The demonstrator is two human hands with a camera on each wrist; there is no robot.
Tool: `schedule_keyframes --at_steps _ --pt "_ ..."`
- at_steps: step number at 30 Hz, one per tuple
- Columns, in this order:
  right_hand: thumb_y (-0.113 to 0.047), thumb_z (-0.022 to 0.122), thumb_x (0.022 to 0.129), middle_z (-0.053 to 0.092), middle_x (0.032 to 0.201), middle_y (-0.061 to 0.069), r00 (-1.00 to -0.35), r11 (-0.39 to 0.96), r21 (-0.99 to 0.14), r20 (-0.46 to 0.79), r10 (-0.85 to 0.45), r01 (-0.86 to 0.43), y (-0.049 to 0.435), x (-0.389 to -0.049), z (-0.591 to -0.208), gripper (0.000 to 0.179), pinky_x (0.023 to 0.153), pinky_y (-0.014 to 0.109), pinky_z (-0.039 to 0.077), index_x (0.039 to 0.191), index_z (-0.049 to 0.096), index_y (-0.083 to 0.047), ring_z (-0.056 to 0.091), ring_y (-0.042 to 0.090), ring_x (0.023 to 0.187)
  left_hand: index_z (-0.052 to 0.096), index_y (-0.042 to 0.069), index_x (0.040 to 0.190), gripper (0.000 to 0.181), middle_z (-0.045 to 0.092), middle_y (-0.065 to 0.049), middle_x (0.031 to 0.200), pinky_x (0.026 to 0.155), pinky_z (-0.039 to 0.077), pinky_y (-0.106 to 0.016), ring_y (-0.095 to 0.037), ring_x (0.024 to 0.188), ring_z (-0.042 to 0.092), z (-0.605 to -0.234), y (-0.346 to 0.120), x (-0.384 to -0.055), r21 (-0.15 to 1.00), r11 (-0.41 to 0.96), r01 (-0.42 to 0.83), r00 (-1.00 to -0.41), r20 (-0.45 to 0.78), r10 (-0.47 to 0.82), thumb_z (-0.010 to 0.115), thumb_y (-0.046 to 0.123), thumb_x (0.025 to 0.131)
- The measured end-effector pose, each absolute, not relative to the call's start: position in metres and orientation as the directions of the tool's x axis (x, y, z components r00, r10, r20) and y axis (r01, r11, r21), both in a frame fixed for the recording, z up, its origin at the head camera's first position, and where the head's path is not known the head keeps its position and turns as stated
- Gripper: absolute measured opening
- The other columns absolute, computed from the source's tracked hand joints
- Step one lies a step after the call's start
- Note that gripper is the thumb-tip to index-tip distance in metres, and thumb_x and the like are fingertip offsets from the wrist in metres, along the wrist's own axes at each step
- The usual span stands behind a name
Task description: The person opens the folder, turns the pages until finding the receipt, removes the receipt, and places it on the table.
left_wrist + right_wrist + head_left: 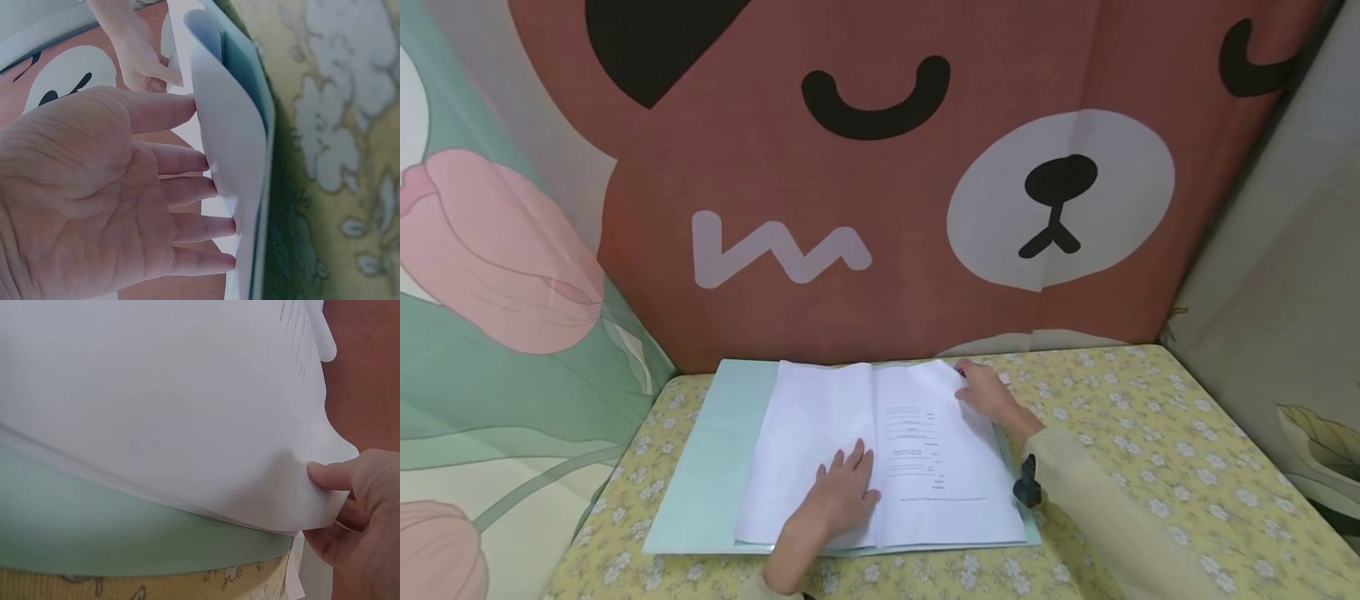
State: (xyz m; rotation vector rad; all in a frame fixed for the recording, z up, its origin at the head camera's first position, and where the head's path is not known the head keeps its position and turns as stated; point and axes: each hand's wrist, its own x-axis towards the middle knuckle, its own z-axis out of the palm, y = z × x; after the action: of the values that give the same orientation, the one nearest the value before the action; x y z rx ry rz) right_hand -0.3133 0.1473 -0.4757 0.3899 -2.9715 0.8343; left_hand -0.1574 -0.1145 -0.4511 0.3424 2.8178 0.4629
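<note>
White paper sheets (820, 417) lie spread open on a pale green folder (711, 467), with a crease down the middle. Lines of small print run upside down across the right page (958, 467). My left hand (842, 493) rests on the left page near the crease; in the left wrist view its straight fingers (197, 187) touch the paper. At the far right corner, my right hand (988, 392) pinches the page. Seen from the right wrist, the thumb (331, 475) lies on top of the sheet and the other fingers are partly hidden beneath its curled edge.
A yellow flowered cloth (1120, 450) covers the table under the folder. Just behind the table hangs a cloth printed with a brown bear (880, 183). Fabric panels stand at the left (512, 400) and right (1285, 292). A small pink tab (294, 581) shows beside the folder.
</note>
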Motion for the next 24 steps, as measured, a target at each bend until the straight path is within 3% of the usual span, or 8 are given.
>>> schedule_keyframes --at_steps 10,15,20,24 --pt "0.002 0.071 0.094 0.065 0.127 0.027 -0.979 0.755 -0.626 0.16 -0.123 -0.197 0.154 -0.318 -0.477 0.041 0.097 0.052 0.054 0.133 0.06 0.007 0.062 0.042 0.119 0.042 -0.002 0.155 0.062 0.031 -0.023 0.165 0.117 0.023 -0.07 -0.05 0.149 0.029 -0.456 -0.114 -0.157 0.354 0.919 0.173 -0.942 -0.212 0.259 0.058 0.03 0.105" --pt "0.003 0.069 0.094 0.064 0.124 0.033 -0.985 0.706 -0.693 0.17 -0.037 -0.146 0.16 -0.318 -0.476 0.045 0.093 0.054 0.055 0.135 0.055 0.014 0.062 0.046 0.115 0.042 0.0 0.156 0.062 0.03 -0.021 0.165 0.117 0.022 -0.07 -0.05 0.149 0.028 -0.472 -0.116 -0.162 0.346 0.922 0.17 -0.949 -0.193 0.248 0.057 0.032 0.105" --pt "0.003 0.071 0.089 0.067 0.115 0.035 -0.99 0.662 -0.747 0.124 0.064 -0.051 0.162 -0.318 -0.471 0.052 0.088 0.054 0.057 0.136 0.053 0.017 0.066 0.046 0.106 0.043 -0.001 0.155 0.062 0.033 -0.023 0.164 0.116 0.024 -0.071 -0.051 0.148 0.03 -0.476 -0.116 -0.163 0.349 0.921 0.173 -0.953 -0.177 0.246 0.058 0.031 0.105" --pt "0.001 0.071 0.091 0.064 0.123 0.035 -0.993 0.586 -0.808 0.024 0.116 0.049 0.164 -0.321 -0.466 0.049 0.092 0.053 0.056 0.134 0.054 0.017 0.065 0.047 0.112 0.042 -0.001 0.156 0.063 0.031 -0.024 0.165 0.117 0.023 -0.071 -0.051 0.149 0.028 -0.468 -0.115 -0.161 0.354 0.921 0.164 -0.949 -0.199 0.246 0.056 0.033 0.105"
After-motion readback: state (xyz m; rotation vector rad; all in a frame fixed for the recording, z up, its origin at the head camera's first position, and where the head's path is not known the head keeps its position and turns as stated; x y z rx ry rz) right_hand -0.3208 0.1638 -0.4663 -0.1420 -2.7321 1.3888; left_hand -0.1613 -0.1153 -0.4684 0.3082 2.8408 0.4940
